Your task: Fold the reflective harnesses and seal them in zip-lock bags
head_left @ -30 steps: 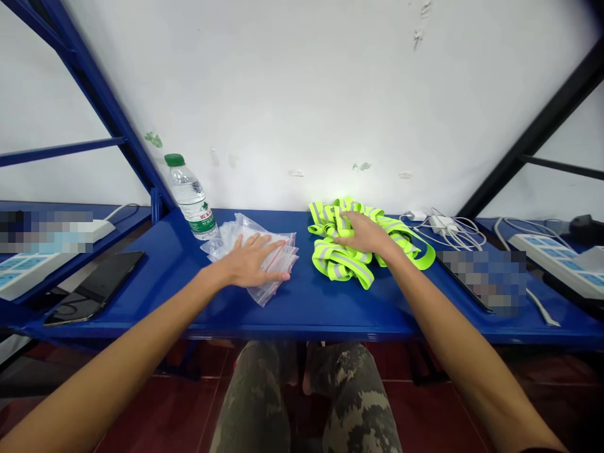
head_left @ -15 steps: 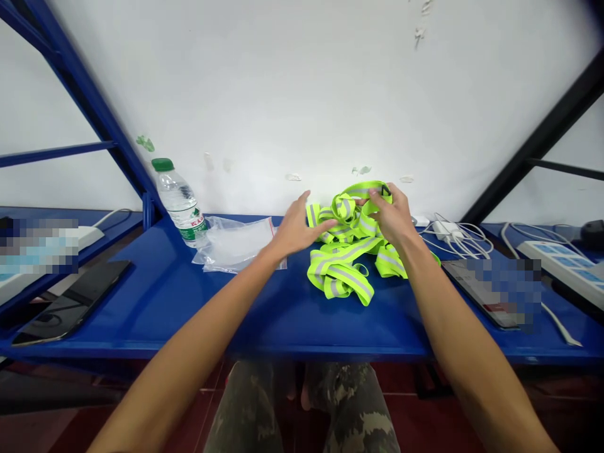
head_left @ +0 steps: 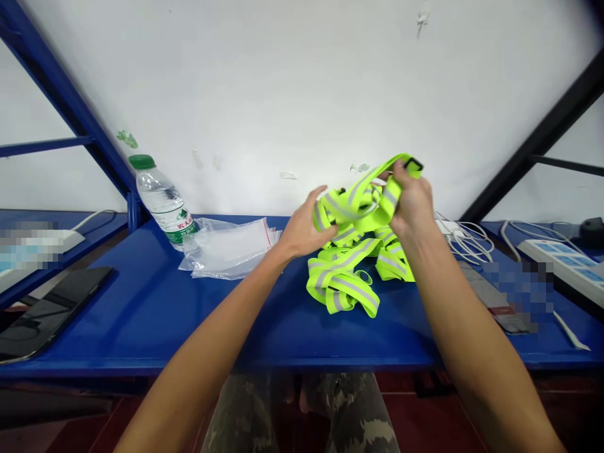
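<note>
Neon yellow reflective straps [head_left: 346,277] with grey stripes lie in loose loops on the blue table. My right hand [head_left: 411,198] grips a lifted part of the reflective strap, and a black buckle [head_left: 414,165] sticks out above its fingers. At the left side of the raised loops, my left hand [head_left: 309,225] has its thumb and fingers closed around the strap. The stretch of strap between both hands is slightly blurred and hangs over the rest of the pile.
Clear plastic bags [head_left: 231,245] lie left of the straps, beside a water bottle [head_left: 163,201] with a green cap. A dark phone [head_left: 56,308] is at the far left. On the right are white cables [head_left: 465,239], a partly blurred flat device [head_left: 509,321] and a power strip [head_left: 561,264].
My right hand has lifted the strap and buckle up and to the right. My left hand, open beside the pile before, has moved right and closed on the strap.
</note>
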The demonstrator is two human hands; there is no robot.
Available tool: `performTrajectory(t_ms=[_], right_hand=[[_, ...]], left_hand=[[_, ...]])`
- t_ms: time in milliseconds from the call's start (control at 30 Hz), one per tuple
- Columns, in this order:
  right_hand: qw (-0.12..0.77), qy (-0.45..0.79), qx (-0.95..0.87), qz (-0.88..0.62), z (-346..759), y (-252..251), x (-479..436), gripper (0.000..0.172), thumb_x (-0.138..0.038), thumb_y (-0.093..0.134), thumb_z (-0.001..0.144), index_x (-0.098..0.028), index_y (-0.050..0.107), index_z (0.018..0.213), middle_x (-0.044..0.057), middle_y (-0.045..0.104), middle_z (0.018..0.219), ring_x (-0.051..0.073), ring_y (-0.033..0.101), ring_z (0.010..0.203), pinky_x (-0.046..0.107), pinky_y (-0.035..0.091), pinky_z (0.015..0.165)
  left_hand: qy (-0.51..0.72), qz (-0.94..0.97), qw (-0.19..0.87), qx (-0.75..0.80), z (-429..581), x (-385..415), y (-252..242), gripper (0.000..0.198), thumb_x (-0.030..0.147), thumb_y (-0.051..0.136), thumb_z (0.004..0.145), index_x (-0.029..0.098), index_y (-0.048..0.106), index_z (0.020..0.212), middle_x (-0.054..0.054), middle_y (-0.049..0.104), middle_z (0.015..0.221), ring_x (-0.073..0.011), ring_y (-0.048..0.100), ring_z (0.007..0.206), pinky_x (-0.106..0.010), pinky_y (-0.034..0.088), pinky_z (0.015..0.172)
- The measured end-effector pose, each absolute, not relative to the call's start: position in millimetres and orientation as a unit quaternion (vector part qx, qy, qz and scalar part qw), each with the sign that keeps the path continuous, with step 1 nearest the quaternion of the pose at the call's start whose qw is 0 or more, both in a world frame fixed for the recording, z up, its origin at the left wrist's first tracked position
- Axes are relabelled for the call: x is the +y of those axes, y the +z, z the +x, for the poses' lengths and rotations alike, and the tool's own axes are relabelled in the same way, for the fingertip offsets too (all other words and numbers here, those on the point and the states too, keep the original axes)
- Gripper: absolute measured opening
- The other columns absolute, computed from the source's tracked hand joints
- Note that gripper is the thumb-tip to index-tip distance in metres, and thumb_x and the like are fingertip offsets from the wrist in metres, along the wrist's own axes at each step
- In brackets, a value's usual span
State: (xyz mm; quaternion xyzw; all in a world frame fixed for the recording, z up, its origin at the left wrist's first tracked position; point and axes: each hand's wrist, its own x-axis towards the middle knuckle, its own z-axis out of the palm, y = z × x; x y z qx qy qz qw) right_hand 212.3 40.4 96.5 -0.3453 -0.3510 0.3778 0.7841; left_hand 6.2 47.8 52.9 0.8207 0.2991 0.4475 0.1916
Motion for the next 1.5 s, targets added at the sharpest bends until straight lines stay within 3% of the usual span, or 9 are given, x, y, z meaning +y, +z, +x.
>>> performTrajectory(t_ms=[133, 233, 333, 500, 600, 733, 867, 1167, 1500], right_hand=[[0.764, 0.199, -0.352, -0.503, 238.1, 89.5, 42.9, 0.027, -0.028, 0.065, 0.084, -0.017, 0.057, 0.108, 0.012, 0.067, 0.108, 0.022, 0.068, 0.093, 0.045, 0.056, 0.091], [0.677, -0.017, -0.520, -0.520, 222.5, 79.6, 25.9, 0.051, -0.021, 0.065, 0.079, -0.020, 0.055, 0.129, 0.013, 0.056, 0.138, 0.028, 0.056, 0.124, 0.048, 0.047, 0.105], [0.517, -0.031, -0.748, -0.414, 188.0, 71.8, 9.6, 0.043, -0.013, 0.049, 0.085, -0.023, 0.062, 0.125, 0.009, 0.064, 0.129, 0.025, 0.060, 0.120, 0.045, 0.048, 0.103], [0.315, -0.060, -0.870, -0.374, 172.7, 58.7, 15.7, 0.060, -0.003, 0.043, 0.077, -0.020, 0.058, 0.133, 0.007, 0.059, 0.139, 0.026, 0.049, 0.132, 0.048, 0.040, 0.111], [0.275, -0.077, -0.865, -0.413, 184.9, 54.8, 21.7, 0.049, -0.012, 0.051, 0.083, -0.019, 0.060, 0.131, 0.009, 0.064, 0.131, 0.030, 0.054, 0.121, 0.050, 0.044, 0.102], [0.293, -0.062, -0.843, -0.447, 191.0, 52.1, 25.2, 0.027, -0.032, 0.052, 0.093, -0.018, 0.070, 0.108, 0.012, 0.072, 0.101, 0.030, 0.060, 0.100, 0.045, 0.047, 0.089], [0.400, -0.001, -0.798, -0.451, 188.2, 47.5, 28.9, 0.022, -0.036, 0.053, 0.093, -0.019, 0.065, 0.102, 0.010, 0.070, 0.101, 0.026, 0.060, 0.097, 0.039, 0.047, 0.086], [0.380, -0.075, -0.830, -0.401, 172.0, 45.4, 14.9, 0.029, -0.030, 0.067, 0.078, -0.018, 0.063, 0.104, 0.014, 0.065, 0.120, 0.032, 0.054, 0.118, 0.047, 0.040, 0.104], [0.358, 0.019, -0.800, -0.482, 176.2, 45.2, 14.3, 0.023, -0.035, 0.066, 0.070, -0.020, 0.061, 0.087, 0.010, 0.068, 0.113, 0.030, 0.063, 0.107, 0.045, 0.049, 0.094]], left_hand=[[0.475, 0.758, 0.234, 0.381, -11.8, 52.7, 56.4, 0.065, 0.044, 0.066, 0.083, 0.018, 0.048, 0.139, -0.009, 0.068, 0.113, -0.0263, 0.062, 0.108, -0.041, 0.049, 0.096], [0.482, 0.720, 0.283, 0.411, -16.6, 60.1, 54.6, 0.041, 0.048, 0.058, 0.087, 0.014, 0.067, 0.107, -0.006, 0.069, 0.091, -0.0217, 0.064, 0.091, -0.032, 0.052, 0.081], [0.469, 0.681, 0.404, 0.391, -16.6, 63.5, 50.6, 0.040, 0.052, 0.063, 0.083, 0.013, 0.067, 0.088, -0.003, 0.066, 0.073, -0.0159, 0.061, 0.066, -0.026, 0.049, 0.061], [0.442, 0.621, 0.556, 0.330, -17.5, 62.0, 45.4, 0.058, 0.036, 0.073, 0.078, 0.016, 0.059, 0.131, -0.006, 0.074, 0.092, -0.0175, 0.068, 0.078, -0.029, 0.054, 0.072], [0.436, 0.591, 0.585, 0.345, -15.8, 65.3, 41.6, 0.053, 0.029, 0.067, 0.079, 0.018, 0.060, 0.130, -0.006, 0.074, 0.093, -0.0172, 0.068, 0.076, -0.029, 0.054, 0.071], [0.515, 0.567, 0.473, 0.436, -11.9, 70.1, 40.9, 0.036, 0.037, 0.063, 0.082, 0.012, 0.068, 0.108, -0.009, 0.072, 0.091, -0.0185, 0.066, 0.076, -0.029, 0.053, 0.068], [0.554, 0.670, 0.292, 0.399, -8.7, 60.6, 49.9, 0.043, 0.050, 0.057, 0.089, 0.015, 0.065, 0.112, -0.010, 0.070, 0.108, -0.0213, 0.065, 0.101, -0.033, 0.050, 0.092], [0.538, 0.671, 0.284, 0.425, 6.2, 56.6, 34.0, 0.030, 0.039, 0.051, 0.095, 0.015, 0.060, 0.110, -0.008, 0.069, 0.107, -0.0190, 0.064, 0.098, -0.029, 0.048, 0.088], [0.477, 0.731, 0.178, 0.454, 5.7, 44.3, 35.9, 0.051, 0.048, 0.052, 0.095, 0.017, 0.055, 0.135, -0.012, 0.066, 0.127, -0.0276, 0.064, 0.111, -0.038, 0.045, 0.099]])
